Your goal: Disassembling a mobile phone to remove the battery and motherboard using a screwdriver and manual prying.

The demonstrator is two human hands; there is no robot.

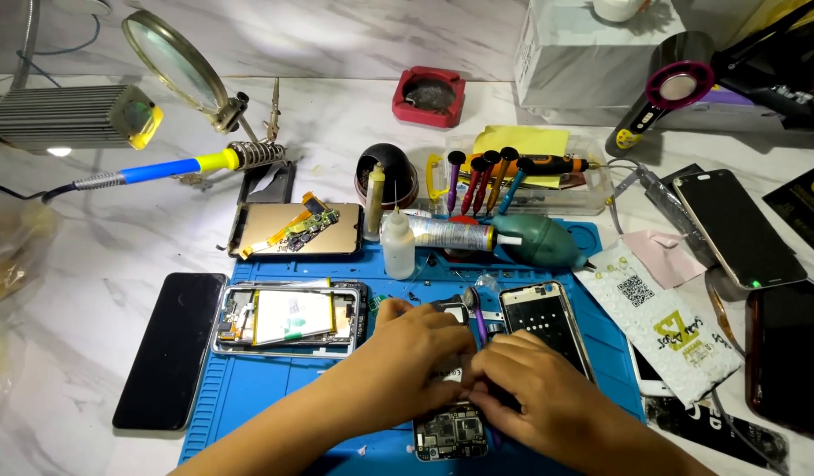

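Both hands meet over an opened phone body (451, 432) lying on a blue work mat (257, 388). My left hand (407, 357) presses down on the phone's upper part, fingers curled. My right hand (535, 388) rests beside it, fingers pinched around a thin purple-handled tool (480, 324) that points at the phone. The phone's green circuit board shows below the hands; most of the phone is hidden under them. A phone frame with a dark screen (546, 324) lies just right of the hands.
An open phone with its battery exposed (288, 317), a black phone (171, 348) and a gold back cover (297, 229) lie left. Glue bottle (398, 245), teal air blower (541, 240), screwdrivers (482, 176), soldering iron (173, 166), magnifier (173, 57), hair dryer (680, 84) and more phones (737, 227) surround.
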